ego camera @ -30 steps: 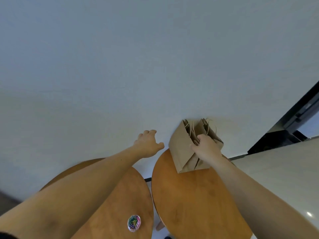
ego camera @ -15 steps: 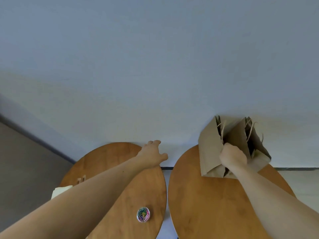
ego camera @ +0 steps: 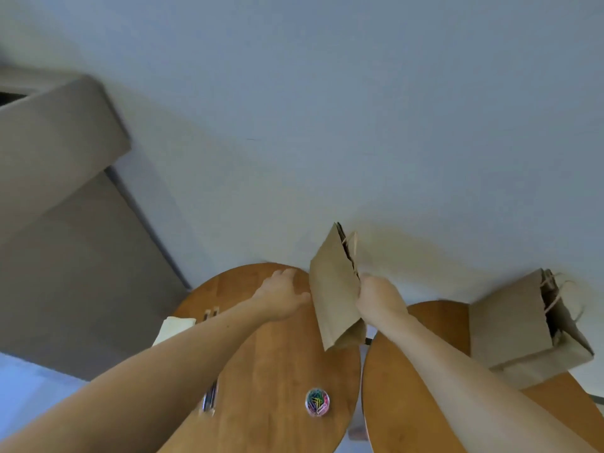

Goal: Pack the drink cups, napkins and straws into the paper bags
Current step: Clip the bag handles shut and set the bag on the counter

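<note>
One paper bag is pictured lifted clear of its twin, gripped at its edge by the right hand and carried over the gap toward the left table. Half a second ago both bags were held together on the right table, where the second bag is now left standing. The left hand is held open beside the raised bag. No cups are seen; packing is judged not yet begun.
</note>
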